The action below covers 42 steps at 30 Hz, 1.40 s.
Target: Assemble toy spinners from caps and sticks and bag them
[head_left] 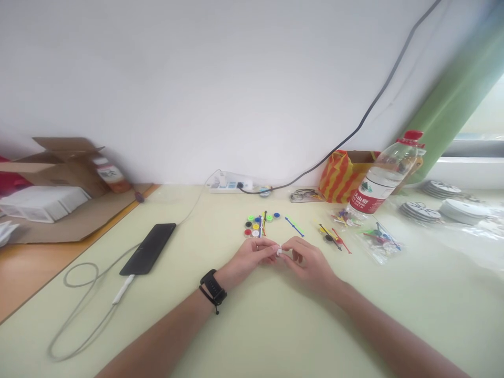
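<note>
Between the fingertips of both hands is a small white piece (279,251), mostly covered, so its exact kind cannot be made out. My left hand (254,255), with a black watch at its wrist, pinches it from the left. My right hand (306,258) pinches it from the right with thumb and forefinger. Just beyond the hands lie several small round discs in green, blue, black, yellow, red and white, among them a red disc (248,232). Thin coloured arrows rest beside them, and a blue and green arrow (295,227) lies apart to the right.
On the left, a black phone (148,249) trails a white cable. A power strip (230,182) sits against the wall. To the right stand a water bottle (384,176) and a striped bag (340,176), near plastic bags of parts (381,240). An open cardboard box (65,157) occupies the far left.
</note>
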{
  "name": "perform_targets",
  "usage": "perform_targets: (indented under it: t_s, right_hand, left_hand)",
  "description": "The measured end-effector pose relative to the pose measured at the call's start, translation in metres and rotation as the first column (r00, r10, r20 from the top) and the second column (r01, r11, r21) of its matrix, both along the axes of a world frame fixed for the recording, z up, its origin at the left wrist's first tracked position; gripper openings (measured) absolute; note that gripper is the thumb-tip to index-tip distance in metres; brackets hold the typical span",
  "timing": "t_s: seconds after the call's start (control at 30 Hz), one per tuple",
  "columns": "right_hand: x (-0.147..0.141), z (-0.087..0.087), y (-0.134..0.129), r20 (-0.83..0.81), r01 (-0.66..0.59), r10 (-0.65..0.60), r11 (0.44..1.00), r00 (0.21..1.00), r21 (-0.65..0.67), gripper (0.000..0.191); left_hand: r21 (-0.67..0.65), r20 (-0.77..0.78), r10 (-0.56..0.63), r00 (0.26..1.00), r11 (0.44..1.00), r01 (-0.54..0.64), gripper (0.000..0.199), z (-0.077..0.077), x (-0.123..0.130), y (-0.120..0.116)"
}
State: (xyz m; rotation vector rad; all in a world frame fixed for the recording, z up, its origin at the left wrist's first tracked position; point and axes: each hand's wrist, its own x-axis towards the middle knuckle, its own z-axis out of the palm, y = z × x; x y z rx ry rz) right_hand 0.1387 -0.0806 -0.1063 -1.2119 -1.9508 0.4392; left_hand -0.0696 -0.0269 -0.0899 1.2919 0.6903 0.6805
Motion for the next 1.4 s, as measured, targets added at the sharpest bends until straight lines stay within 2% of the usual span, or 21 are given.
perform_targets:
  t_s: [0.1,0.33,0.43,0.5,0.63,0.8,0.93,1.1,1.23,1.4]
  right_hand:
    - [0.001,0.001,0.000,0.070,0.002,-0.005,1.000,0.998,0.029,0.020]
    - [0.000,0.010,-0.006,0.121,-0.038,0.050,0.994,0.991,-0.103,0.020]
    - [0.006,0.017,-0.005,0.151,0.002,0.009,0.997,0.989,-0.074,0.022]
    - [0.012,0.020,-0.003,0.233,0.045,-0.035,0.998,0.972,-0.038,0.022]
    - [0.020,0.018,0.001,0.527,0.147,-0.107,0.989,0.843,-0.035,0.019]
    - [0.019,0.014,0.000,0.714,0.199,-0.080,0.976,0.695,-0.084,0.018]
    - [0.025,0.019,0.001,0.772,0.292,-0.088,0.948,0.629,-0.130,0.018]
    - [0.028,0.020,0.003,0.792,0.384,-0.082,0.901,0.604,-0.199,0.020]
    - [0.029,0.016,0.004,0.820,0.457,-0.129,0.872,0.558,-0.174,0.019]
    - [0.044,0.009,0.012,0.844,0.592,-0.238,0.798,0.480,-0.111,0.021]
  left_hand:
    - [0.039,-0.051,-0.012,0.999,0.999,0.014,0.038,-0.003,0.000,0.000]
    - [0.126,-0.114,-0.051,0.992,0.990,0.066,0.044,-0.003,0.004,-0.004]
    - [0.160,-0.138,0.006,0.990,0.987,0.016,0.047,-0.002,0.006,-0.006]
    - [0.187,-0.132,0.082,0.988,0.981,-0.056,0.048,-0.003,0.006,-0.006]
    - [0.224,-0.119,0.186,0.975,0.962,-0.157,0.048,-0.006,0.007,-0.004]
    - [0.233,-0.134,0.167,0.977,0.963,-0.133,0.047,-0.008,0.006,-0.003]
    - [0.221,-0.130,0.164,0.978,0.966,-0.133,0.049,-0.007,0.006,-0.003]
    - [0.218,-0.147,0.165,0.975,0.967,-0.131,0.049,-0.007,0.007,-0.002]
    - [0.223,-0.149,0.158,0.976,0.967,-0.122,0.049,-0.008,0.006,-0.002]
    - [0.228,-0.151,0.149,0.977,0.967,-0.112,0.048,-0.010,0.006,-0.002]
